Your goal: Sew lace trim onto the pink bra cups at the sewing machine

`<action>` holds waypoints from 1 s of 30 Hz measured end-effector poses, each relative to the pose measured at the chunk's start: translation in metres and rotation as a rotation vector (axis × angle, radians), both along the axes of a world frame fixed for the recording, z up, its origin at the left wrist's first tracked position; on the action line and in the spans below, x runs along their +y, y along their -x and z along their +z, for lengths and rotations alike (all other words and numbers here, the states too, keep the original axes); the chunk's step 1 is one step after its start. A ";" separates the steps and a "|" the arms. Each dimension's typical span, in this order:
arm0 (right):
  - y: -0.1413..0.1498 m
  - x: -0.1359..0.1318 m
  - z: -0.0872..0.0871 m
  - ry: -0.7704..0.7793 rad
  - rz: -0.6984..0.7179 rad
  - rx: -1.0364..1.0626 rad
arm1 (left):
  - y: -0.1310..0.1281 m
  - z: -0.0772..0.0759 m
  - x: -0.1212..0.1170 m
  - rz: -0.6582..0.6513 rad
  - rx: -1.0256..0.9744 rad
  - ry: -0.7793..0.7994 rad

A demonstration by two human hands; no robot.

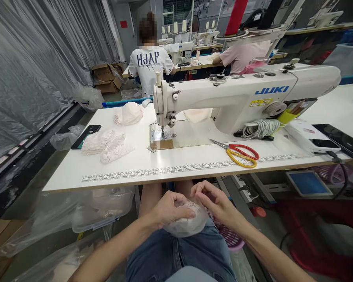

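Over my lap, below the table edge, sits a pale rounded fabric cup (187, 223) with a lacy-looking patch on top. My left hand (173, 209) grips it, thumb across the top and fingers curled at its far side. At its upper right, my right hand (212, 197) is closed, thumb and fingertips pinched together; whatever lies between them is too small to make out. Ahead on the table (129, 176) stands a white JUKI sewing machine (200, 94). Scissors with red and yellow handles (238, 152) lie right of its needle.
Pale lacy pieces (106, 145) and a cup-shaped piece (128, 113) lie on the table's left, beside a dark phone-like object (86, 136). A printed ruler (164, 170) runs along the front edge. Plastic bags (102, 207) are at lower left. Two people (149, 66) sit beyond.
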State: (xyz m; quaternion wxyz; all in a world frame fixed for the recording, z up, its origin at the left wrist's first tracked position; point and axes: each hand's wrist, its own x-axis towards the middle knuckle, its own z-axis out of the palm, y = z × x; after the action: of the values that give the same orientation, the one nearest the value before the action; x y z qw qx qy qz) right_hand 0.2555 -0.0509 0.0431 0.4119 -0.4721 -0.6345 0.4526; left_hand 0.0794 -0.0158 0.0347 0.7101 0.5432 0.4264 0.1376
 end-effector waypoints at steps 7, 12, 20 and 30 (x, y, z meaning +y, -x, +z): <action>-0.004 0.006 -0.010 -0.034 -0.019 -0.169 | -0.013 -0.008 0.004 0.005 0.102 -0.141; -0.016 0.006 -0.016 0.045 -0.051 -0.083 | -0.022 -0.013 0.009 -0.029 0.161 -0.127; -0.035 0.000 -0.039 0.035 -0.017 -0.055 | -0.048 -0.018 0.011 -0.020 0.250 -0.145; -0.072 0.009 -0.060 0.037 0.199 0.127 | -0.073 -0.009 0.017 0.065 0.236 0.286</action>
State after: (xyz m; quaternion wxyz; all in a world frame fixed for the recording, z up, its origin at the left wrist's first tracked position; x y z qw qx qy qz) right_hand 0.3273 -0.0416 -0.0171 0.3956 -0.3844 -0.6424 0.5321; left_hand 0.1521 0.0009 0.0261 0.7202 0.4351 0.5394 0.0337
